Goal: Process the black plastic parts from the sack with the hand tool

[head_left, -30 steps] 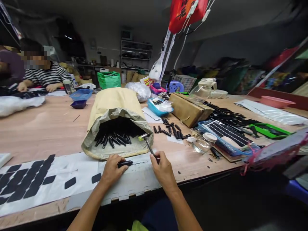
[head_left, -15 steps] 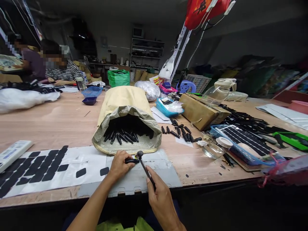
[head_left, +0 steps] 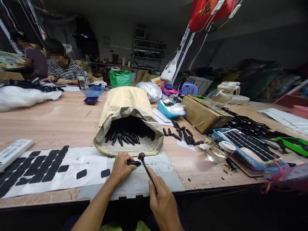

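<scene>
My left hand [head_left: 122,166] pinches a short black plastic piece [head_left: 133,163] and holds it flat on a grey mat [head_left: 154,175] at the table's near edge. My right hand [head_left: 163,202] grips the handle of a small hammer [head_left: 143,163], whose head sits right at the end of the black piece. Just beyond lies an open sack [head_left: 128,120] on its side, with several more black pieces inside its mouth.
White sheets with black stickers [head_left: 36,166] lie to the left. More black pieces [head_left: 183,133], a cardboard box [head_left: 204,114], a glass jar [head_left: 215,154] and a solar panel [head_left: 243,141] crowd the right. Two people sit at the far left [head_left: 60,65].
The hammer came down from in front of the sack's mouth to the end of the black piece, and my right hand drew back towards me. The view shifted left.
</scene>
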`<action>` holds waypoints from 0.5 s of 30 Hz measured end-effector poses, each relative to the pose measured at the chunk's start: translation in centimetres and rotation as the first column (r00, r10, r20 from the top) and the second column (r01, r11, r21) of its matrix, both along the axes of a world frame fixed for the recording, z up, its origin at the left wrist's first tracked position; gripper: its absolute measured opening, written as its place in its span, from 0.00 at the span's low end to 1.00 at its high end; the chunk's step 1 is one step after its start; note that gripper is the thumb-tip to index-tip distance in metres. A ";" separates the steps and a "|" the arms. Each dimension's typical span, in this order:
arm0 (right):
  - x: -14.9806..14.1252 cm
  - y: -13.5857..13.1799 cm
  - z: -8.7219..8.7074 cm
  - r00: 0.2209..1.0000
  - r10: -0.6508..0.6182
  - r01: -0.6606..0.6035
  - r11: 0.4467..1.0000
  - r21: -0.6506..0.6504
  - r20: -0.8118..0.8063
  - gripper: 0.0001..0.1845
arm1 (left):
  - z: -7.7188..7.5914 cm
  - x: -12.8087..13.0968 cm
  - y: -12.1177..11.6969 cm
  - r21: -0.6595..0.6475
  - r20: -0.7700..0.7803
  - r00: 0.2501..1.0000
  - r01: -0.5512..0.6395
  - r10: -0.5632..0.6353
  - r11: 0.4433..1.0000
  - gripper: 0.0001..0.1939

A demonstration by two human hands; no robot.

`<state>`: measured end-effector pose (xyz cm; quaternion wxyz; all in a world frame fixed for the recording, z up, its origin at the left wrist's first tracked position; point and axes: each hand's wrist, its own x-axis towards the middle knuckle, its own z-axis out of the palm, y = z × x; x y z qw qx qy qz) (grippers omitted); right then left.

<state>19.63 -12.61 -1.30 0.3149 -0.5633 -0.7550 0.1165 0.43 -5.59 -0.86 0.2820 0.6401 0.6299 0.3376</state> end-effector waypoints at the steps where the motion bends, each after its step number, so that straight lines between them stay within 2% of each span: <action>1: 0.1 0.0 -0.2 1.000 0.006 -0.006 1.000 -0.004 0.008 0.25 | 0.0 0.0 0.0 0.008 -0.003 1.000 -0.006 0.006 1.000 0.03; 5: 1.2 0.7 -1.4 0.997 0.041 -0.043 0.999 0.018 0.069 0.25 | -0.2 0.0 -0.1 0.010 -0.019 1.000 -0.007 0.007 1.000 0.04; 7: 2.0 1.8 -1.6 0.995 -0.035 0.028 0.996 0.084 0.090 0.24 | -0.1 0.0 -0.2 0.011 -0.039 0.999 0.009 -0.008 1.000 0.04; 10: 3.4 4.3 -1.4 0.959 -0.225 0.203 0.969 0.139 0.173 0.20 | 0.0 0.1 -0.4 0.025 -0.083 0.996 0.031 -0.029 0.999 0.06; 15: 4.6 8.1 -1.5 0.868 -0.316 0.291 0.949 0.125 0.383 0.14 | -0.1 0.1 -0.5 0.024 -0.097 0.994 0.044 -0.042 0.999 0.06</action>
